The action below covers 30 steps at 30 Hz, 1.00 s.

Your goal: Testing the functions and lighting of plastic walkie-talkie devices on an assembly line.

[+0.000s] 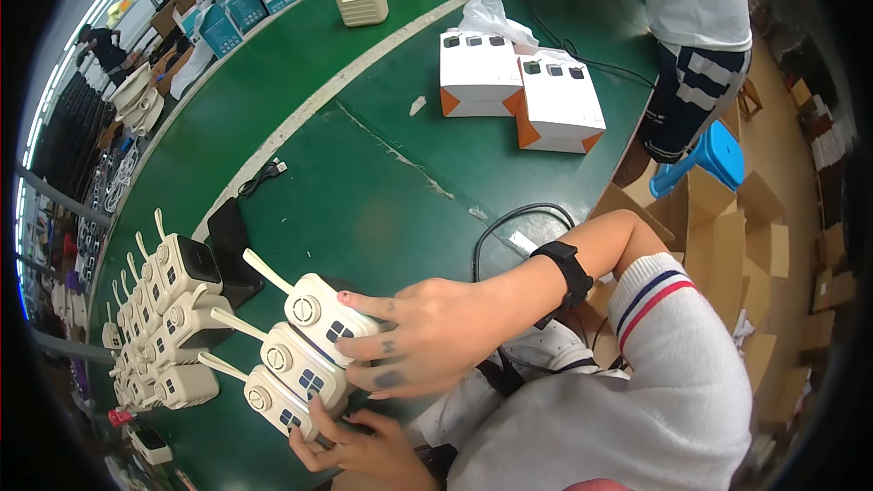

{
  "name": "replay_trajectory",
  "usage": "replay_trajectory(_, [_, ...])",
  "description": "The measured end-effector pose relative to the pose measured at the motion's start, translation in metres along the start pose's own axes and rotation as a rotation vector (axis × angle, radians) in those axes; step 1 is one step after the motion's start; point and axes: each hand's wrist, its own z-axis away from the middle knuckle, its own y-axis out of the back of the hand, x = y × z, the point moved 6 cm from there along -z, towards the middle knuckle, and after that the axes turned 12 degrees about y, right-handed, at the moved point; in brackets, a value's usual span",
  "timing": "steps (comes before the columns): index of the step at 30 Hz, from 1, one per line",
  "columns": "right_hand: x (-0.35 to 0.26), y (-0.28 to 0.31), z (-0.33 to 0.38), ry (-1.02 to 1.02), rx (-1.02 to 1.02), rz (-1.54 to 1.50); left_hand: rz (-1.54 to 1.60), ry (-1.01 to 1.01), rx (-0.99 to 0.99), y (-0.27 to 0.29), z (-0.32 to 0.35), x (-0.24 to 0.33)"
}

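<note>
Three cream-coloured box-shaped devices stand side by side before me, each with a round dial, four dark square buttons and a strap sticking out to the left. My right hand (423, 332) reaches over the far device (318, 305) and the middle device (293, 355); its fingers are spread and touch their button side, while the thumb is hidden. My left hand (364, 450) grips the near device (269, 405) at its right end, thumb on the button side and fingers at the near edge.
Several similar cream devices (173, 332) are grouped at the left, beside a black stand-like piece (235, 250). A short black cable (262, 179), two white-and-orange boxes (559, 105) and two more cream devices (362, 3) lie farther off. Opened cartons (727, 236) and another person (696, 36) are right.
</note>
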Motion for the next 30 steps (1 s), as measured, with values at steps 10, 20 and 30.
replay_trajectory(10, [-0.004,0.003,-0.004,0.031,0.014,0.039,-0.012,0.017,0.008,0.001,0.001,-0.002])
replay_trajectory(20, [-0.002,0.010,-0.012,-0.013,-0.089,0.080,-0.062,0.103,0.015,0.002,0.001,-0.013])
replay_trajectory(30, [-0.004,0.010,-0.010,-0.036,-0.171,0.057,-0.040,-0.021,0.000,0.004,-0.001,-0.007])
